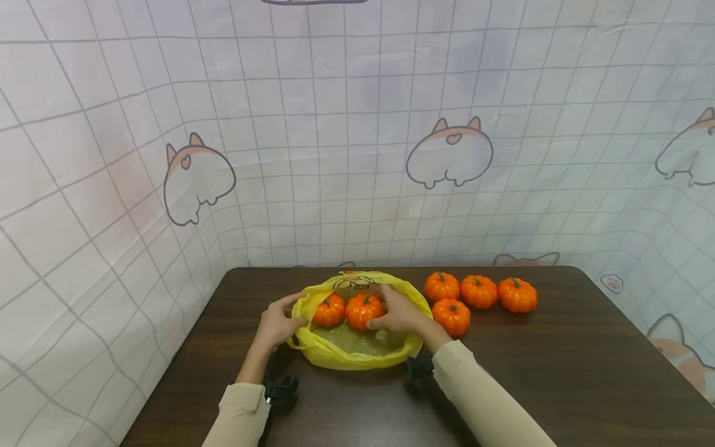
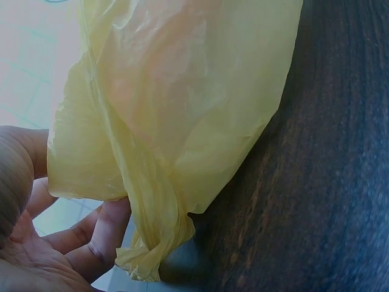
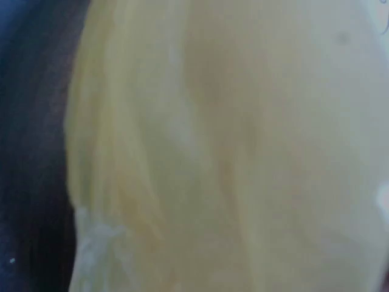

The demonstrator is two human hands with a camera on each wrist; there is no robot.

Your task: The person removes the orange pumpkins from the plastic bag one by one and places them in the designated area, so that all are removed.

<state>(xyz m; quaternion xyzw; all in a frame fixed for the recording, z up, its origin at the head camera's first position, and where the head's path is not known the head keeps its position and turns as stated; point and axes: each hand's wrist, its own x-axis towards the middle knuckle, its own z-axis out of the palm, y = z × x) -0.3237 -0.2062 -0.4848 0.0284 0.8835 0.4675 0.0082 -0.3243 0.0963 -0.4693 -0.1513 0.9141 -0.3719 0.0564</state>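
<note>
A yellow plastic bag (image 1: 341, 359) lies on the table with its mouth spread wide. Inside it sit two small orange pumpkins, a left pumpkin (image 1: 329, 310) and a right pumpkin (image 1: 363, 311). My right hand (image 1: 401, 311) reaches into the bag and grips the right pumpkin, fingers behind and thumb in front. At the left rim, my left hand (image 1: 277, 324) holds the bag's edge between thumb and fingers. The left wrist view shows the left hand's fingers (image 2: 109, 234) beside a twisted handle (image 2: 155, 237). Yellow film (image 3: 231, 146) fills the right wrist view and hides the right hand.
Several more orange pumpkins stand right of the bag: one in front (image 1: 451, 316), the others in a row behind, ending with the rightmost pumpkin (image 1: 517, 295). The dark wooden table (image 1: 558, 379) ends at a white gridded cloth backdrop (image 1: 346, 211).
</note>
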